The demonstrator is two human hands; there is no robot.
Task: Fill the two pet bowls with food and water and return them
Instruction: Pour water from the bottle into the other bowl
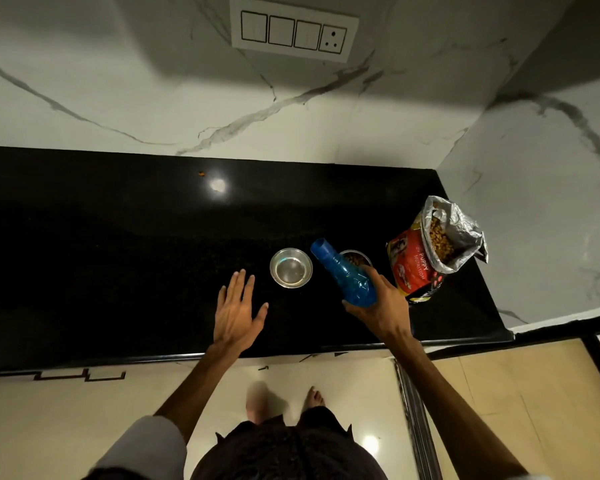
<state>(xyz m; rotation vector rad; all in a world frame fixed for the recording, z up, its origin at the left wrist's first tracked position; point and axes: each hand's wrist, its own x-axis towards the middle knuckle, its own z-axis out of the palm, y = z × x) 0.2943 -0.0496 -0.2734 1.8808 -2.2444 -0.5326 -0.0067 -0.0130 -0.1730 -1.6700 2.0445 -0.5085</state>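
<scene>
Two steel pet bowls stand side by side on the black counter (118,254). The left bowl (290,267) looks to hold clear water. The right bowl (357,259) holds brown kibble and is partly hidden by a blue plastic bottle (345,275). My right hand (383,303) grips that bottle near its base, tilted with its open neck pointing up and left, beside the left bowl's rim. My left hand (238,306) hovers over the counter to the left of the water bowl, palm down and fingers spread, holding nothing.
An open red bag of puppy food (430,258) stands at the counter's right end, by the marble side wall. A single kibble piece (201,173) lies near the back wall. A switch panel (293,29) is on the wall above. My bare feet are on the floor below the counter edge.
</scene>
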